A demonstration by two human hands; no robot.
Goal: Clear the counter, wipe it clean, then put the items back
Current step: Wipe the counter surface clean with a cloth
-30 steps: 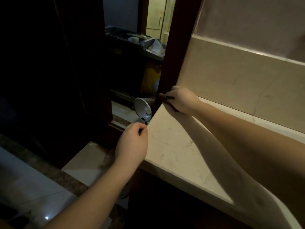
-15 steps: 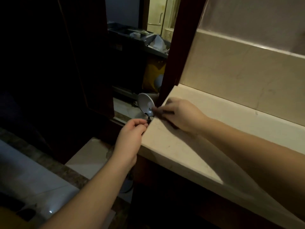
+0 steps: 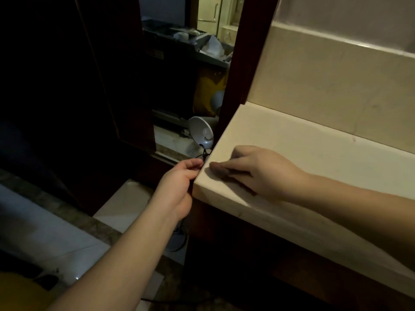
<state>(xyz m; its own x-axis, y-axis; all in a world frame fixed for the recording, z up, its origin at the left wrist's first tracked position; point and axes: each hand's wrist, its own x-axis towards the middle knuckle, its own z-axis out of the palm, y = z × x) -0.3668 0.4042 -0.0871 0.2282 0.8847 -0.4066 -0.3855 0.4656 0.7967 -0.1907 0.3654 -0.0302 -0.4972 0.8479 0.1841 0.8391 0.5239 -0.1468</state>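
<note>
Both hands now at counter [image 3: 314,153] corner; right hand [image 3: 253,170] slid nearer

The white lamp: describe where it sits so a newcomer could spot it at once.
Find the pale stone counter and follow it to its left end, by the dark wooden post. Just past that end sits the white lamp, above the left hand. It is the only round white dish-shaped shade there, with a bulb showing inside.
</note>
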